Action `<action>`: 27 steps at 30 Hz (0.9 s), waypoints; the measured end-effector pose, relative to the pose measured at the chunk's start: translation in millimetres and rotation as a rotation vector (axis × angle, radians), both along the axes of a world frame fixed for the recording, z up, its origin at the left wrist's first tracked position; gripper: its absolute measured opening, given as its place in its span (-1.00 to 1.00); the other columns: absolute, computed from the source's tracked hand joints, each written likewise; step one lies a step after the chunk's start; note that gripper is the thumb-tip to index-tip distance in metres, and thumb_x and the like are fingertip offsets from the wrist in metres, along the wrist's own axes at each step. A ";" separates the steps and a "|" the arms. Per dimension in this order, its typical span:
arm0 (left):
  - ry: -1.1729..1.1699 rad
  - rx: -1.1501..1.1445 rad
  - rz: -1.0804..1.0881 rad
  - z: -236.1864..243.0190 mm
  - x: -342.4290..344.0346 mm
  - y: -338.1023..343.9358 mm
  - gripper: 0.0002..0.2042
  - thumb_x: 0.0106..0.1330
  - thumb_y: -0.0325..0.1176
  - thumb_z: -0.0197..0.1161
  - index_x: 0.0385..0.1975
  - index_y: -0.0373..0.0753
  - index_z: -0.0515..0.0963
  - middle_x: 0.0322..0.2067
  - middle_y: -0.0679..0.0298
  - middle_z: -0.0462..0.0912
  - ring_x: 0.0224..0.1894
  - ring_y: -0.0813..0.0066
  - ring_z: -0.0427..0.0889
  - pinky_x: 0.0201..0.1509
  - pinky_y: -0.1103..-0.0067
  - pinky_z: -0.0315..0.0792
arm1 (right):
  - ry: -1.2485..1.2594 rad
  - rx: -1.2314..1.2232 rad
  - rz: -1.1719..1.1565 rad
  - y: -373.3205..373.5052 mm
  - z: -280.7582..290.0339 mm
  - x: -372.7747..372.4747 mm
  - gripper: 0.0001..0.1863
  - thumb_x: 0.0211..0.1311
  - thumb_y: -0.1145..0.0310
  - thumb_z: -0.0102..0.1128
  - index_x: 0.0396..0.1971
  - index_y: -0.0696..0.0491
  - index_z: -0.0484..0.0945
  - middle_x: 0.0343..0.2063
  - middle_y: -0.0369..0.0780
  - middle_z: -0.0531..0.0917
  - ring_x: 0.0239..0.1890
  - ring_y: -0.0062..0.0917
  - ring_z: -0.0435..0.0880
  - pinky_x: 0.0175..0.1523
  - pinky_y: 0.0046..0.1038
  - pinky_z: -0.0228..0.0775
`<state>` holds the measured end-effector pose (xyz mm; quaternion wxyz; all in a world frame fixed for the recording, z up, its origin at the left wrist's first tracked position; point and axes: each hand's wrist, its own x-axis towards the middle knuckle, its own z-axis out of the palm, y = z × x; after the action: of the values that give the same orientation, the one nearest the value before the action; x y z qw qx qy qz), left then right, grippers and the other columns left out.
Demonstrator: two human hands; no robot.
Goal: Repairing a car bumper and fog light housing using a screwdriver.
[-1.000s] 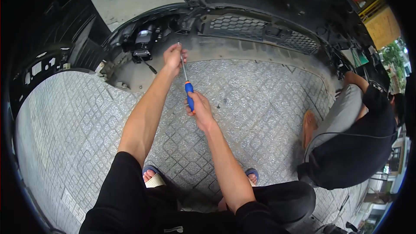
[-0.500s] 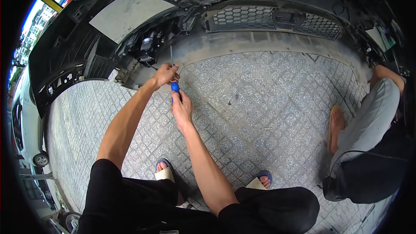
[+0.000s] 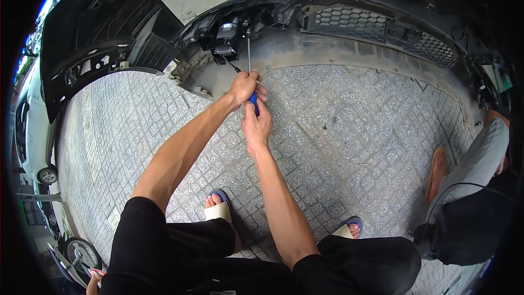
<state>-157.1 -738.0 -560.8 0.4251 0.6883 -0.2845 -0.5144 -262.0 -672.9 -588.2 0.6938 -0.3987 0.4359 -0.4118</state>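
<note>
My right hand is closed round the lower part of a screwdriver's blue handle. Just above it, my left hand curls over the front of the handle, some of its fingers loosely bent. The long metal shaft points away from me, its end at a small fitting beside a black finned lamp unit. That unit sits on the inner side of a large black car bumper. A thin dark rod or cable runs between the unit and my left hand; which it is, I cannot tell.
A honeycomb grille is set in the bumper to the right. Another person's foot and grey-clad leg are at the right. Patterned paving lies underneath. A white car and a motorbike wheel show at the left.
The view has swung left, shifting the scene rightward. My hands are closer together, less blue handle shows between them, and the shaft's end now meets the fitting by the lamp unit.
</note>
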 end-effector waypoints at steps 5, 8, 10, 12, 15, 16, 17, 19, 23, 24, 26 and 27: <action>-0.015 0.005 -0.052 -9.0 17.3 4.1 -0.62 0.53 -0.13 -0.21 -0.08 -0.41 0.31 -0.47 0.02 0.59 -0.57 0.22 0.65 -0.48 0.41 0.57 | 0.038 0.032 0.007 8.6 0.5 13.3 -0.60 0.26 0.26 0.07 0.04 0.13 0.53 -0.46 -0.15 0.62 -0.44 -0.52 0.54 -0.25 -0.37 0.38; -0.022 0.012 -0.082 -7.9 18.1 8.9 -0.61 0.53 -0.12 -0.20 -0.08 -0.42 0.31 -0.48 0.01 0.60 -0.57 0.21 0.66 -0.48 0.42 0.57 | 0.052 0.011 -0.050 15.0 -7.6 19.8 -0.60 0.26 0.27 0.07 0.05 0.12 0.53 -0.48 -0.16 0.62 -0.45 -0.53 0.53 -0.27 -0.38 0.37; -0.026 0.012 -0.098 -12.1 23.1 9.8 -0.60 0.53 -0.11 -0.19 -0.07 -0.42 0.31 -0.48 0.01 0.60 -0.57 0.21 0.66 -0.48 0.42 0.57 | 0.041 -0.001 -0.078 18.6 -9.1 25.7 -0.60 0.27 0.27 0.07 0.05 0.12 0.53 -0.49 -0.17 0.61 -0.46 -0.54 0.52 -0.27 -0.38 0.37; -0.035 0.013 -0.113 -12.4 26.7 11.0 -0.60 0.53 -0.11 -0.19 -0.07 -0.42 0.31 -0.48 0.01 0.61 -0.57 0.21 0.66 -0.47 0.41 0.57 | 0.049 0.009 -0.095 20.5 -7.4 27.9 -0.59 0.27 0.26 0.07 0.07 0.11 0.53 -0.47 -0.17 0.62 -0.45 -0.54 0.52 -0.27 -0.38 0.37; -0.065 0.017 -0.142 -7.8 27.8 10.5 -0.59 0.52 -0.10 -0.19 -0.07 -0.43 0.32 -0.48 0.00 0.62 -0.57 0.21 0.67 -0.46 0.42 0.58 | 0.068 0.040 -0.068 21.3 -0.7 27.2 -0.58 0.27 0.26 0.07 0.08 0.12 0.52 -0.44 -0.17 0.63 -0.45 -0.53 0.53 -0.25 -0.37 0.38; -0.071 0.019 -0.153 -6.8 25.9 8.6 -0.58 0.52 -0.11 -0.19 -0.08 -0.44 0.33 -0.48 0.00 0.62 -0.57 0.22 0.67 -0.46 0.42 0.58 | 0.072 0.039 -0.072 20.4 -1.9 26.8 -0.58 0.27 0.26 0.07 0.08 0.12 0.52 -0.44 -0.17 0.63 -0.45 -0.53 0.53 -0.25 -0.37 0.38; -0.077 0.022 -0.164 -5.8 23.9 6.5 -0.58 0.52 -0.11 -0.19 -0.08 -0.44 0.34 -0.48 0.00 0.62 -0.56 0.22 0.68 -0.45 0.42 0.58 | 0.094 0.015 -0.088 18.6 -3.1 26.5 -0.57 0.27 0.26 0.07 0.08 0.13 0.52 -0.43 -0.16 0.63 -0.43 -0.52 0.55 -0.24 -0.37 0.39; -0.125 0.008 -0.170 -9.9 33.8 3.8 -0.58 0.52 -0.11 -0.19 -0.09 -0.45 0.35 -0.49 0.00 0.63 -0.57 0.22 0.68 -0.46 0.43 0.58 | 0.104 -0.007 -0.098 17.5 -3.4 32.3 -0.57 0.27 0.26 0.06 0.09 0.13 0.52 -0.41 -0.15 0.64 -0.41 -0.50 0.57 -0.22 -0.37 0.39; -0.165 -0.030 -0.160 -12.0 29.3 2.2 -0.55 0.48 -0.17 -0.18 -0.18 -0.53 0.45 -0.47 -0.06 0.68 -0.55 0.20 0.70 -0.36 0.41 0.58 | 0.122 -0.030 -0.114 15.2 -5.3 30.3 -0.57 0.28 0.26 0.06 0.10 0.13 0.52 -0.34 -0.13 0.67 -0.33 -0.46 0.62 -0.15 -0.36 0.42; -0.168 -0.026 -0.160 -13.8 31.7 2.1 -0.55 0.48 -0.17 -0.18 -0.18 -0.53 0.45 -0.47 -0.06 0.68 -0.55 0.20 0.70 -0.36 0.41 0.58 | 0.105 -0.010 -0.105 16.6 -4.1 31.4 -0.57 0.28 0.26 0.06 0.10 0.13 0.52 -0.31 -0.12 0.68 -0.30 -0.44 0.63 -0.12 -0.35 0.42; -0.140 -0.026 -0.173 -17.0 37.6 1.4 -0.59 0.52 -0.13 -0.18 -0.08 -0.46 0.35 -0.51 0.02 0.62 -0.58 0.22 0.67 -0.50 0.43 0.58 | 0.097 -0.016 -0.107 17.7 -1.5 34.3 -0.56 0.28 0.26 0.07 0.11 0.13 0.51 -0.30 -0.11 0.68 -0.29 -0.43 0.63 -0.11 -0.35 0.42; -0.138 -0.025 -0.177 -16.0 35.4 0.9 -0.59 0.52 -0.13 -0.18 -0.08 -0.46 0.35 -0.51 0.02 0.62 -0.58 0.22 0.67 -0.50 0.43 0.58 | 0.097 -0.027 -0.115 16.6 -2.8 33.8 -0.56 0.27 0.27 0.07 0.12 0.13 0.51 -0.30 -0.10 0.68 -0.28 -0.43 0.63 -0.10 -0.35 0.42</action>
<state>-121.7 -737.1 -576.8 0.3659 0.6890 -0.3792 -0.4976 -228.2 -656.3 -590.9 0.6417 -0.4017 0.4856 -0.4371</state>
